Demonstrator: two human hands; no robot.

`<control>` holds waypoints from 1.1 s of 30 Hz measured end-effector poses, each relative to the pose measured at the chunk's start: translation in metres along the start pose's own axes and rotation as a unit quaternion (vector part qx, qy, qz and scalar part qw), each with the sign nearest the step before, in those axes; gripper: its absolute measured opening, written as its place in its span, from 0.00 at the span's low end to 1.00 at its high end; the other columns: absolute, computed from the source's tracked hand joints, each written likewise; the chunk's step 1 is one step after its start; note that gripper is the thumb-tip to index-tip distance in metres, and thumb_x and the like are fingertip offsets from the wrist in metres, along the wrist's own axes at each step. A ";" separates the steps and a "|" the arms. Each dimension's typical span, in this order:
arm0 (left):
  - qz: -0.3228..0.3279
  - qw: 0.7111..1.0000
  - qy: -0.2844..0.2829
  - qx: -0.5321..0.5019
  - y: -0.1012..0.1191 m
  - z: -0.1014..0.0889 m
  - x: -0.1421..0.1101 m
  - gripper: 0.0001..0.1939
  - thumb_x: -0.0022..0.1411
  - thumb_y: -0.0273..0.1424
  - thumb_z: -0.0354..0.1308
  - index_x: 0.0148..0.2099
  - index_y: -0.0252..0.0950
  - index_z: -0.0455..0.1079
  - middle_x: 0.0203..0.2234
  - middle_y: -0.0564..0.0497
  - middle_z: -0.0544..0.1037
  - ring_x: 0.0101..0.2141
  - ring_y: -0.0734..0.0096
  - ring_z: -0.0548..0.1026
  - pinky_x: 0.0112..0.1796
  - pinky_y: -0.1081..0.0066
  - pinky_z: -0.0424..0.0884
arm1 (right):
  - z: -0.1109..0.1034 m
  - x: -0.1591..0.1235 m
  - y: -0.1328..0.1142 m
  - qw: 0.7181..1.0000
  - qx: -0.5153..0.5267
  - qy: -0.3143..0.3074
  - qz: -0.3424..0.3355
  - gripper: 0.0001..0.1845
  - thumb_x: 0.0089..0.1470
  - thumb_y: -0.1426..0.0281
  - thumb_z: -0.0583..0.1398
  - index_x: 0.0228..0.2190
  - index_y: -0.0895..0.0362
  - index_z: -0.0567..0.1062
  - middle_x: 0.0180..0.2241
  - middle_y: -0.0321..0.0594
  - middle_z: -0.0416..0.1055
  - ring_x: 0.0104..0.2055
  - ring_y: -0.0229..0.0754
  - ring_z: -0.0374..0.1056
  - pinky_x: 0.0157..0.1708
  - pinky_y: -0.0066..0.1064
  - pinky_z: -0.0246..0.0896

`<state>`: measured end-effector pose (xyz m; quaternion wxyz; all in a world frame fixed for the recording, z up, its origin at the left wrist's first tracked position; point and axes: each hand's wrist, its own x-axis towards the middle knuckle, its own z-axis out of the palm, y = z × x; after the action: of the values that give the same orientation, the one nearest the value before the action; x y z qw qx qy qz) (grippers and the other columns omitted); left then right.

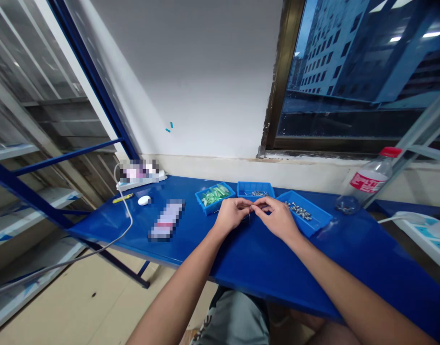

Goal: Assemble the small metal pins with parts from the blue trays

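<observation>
My left hand (231, 214) and my right hand (275, 216) meet above the blue table, fingertips pinched together. Whatever they grip is too small and too covered by the fingers to make out. Just beyond my left hand is a blue tray (213, 206) of green plastic pieces (215, 194). Behind the fingers, a second blue tray (255, 185) contains thin metal parts (259, 193). To the right, partly behind my right hand, a third blue tray (318, 222) has short silvery metal pieces (299, 211) in it.
On the table (349, 258), a clear bottle with a red cap (367, 182) stands far right. A white oval object (144, 200), a yellow cutter-like tool (122, 198), a blurred-out flat item (167, 220) and a power strip (143, 181) lie left. A cable (128, 223) hangs over the left edge.
</observation>
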<state>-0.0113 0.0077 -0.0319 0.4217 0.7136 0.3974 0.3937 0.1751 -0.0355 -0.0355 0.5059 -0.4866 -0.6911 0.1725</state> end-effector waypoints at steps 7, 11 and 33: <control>0.045 0.996 -0.011 -0.075 -0.005 0.003 0.003 0.18 0.60 0.16 0.63 0.52 0.30 0.78 0.44 0.40 0.86 0.43 0.64 0.85 0.49 0.65 0.81 | 0.003 0.001 0.006 0.999 0.013 -0.009 0.037 0.07 0.55 0.68 0.63 0.38 0.55 0.78 0.34 0.39 0.79 0.33 0.42 0.75 0.36 0.33 0.74; 0.037 0.994 -0.010 -0.102 -0.002 0.003 0.001 0.21 0.62 0.21 0.65 0.58 0.30 0.74 0.49 0.36 0.84 0.45 0.62 0.85 0.47 0.66 0.81 | 0.001 0.001 0.002 0.999 -0.032 -0.015 0.009 0.11 0.55 0.71 0.61 0.40 0.55 0.80 0.34 0.38 0.76 0.32 0.40 0.72 0.34 0.31 0.71; 0.004 1.000 -0.003 0.018 -0.003 0.000 0.001 0.09 0.62 0.27 0.66 0.45 0.33 0.82 0.38 0.44 0.87 0.37 0.62 0.85 0.38 0.70 0.81 | 0.001 0.001 0.005 1.000 0.009 -0.004 0.027 0.07 0.60 0.65 0.63 0.37 0.54 0.79 0.36 0.39 0.81 0.34 0.43 0.78 0.40 0.36 0.77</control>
<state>-0.0118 0.0091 -0.0345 0.4086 0.7239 0.4002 0.3858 0.1766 -0.0324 -0.0388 0.5022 -0.5000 -0.6783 0.1942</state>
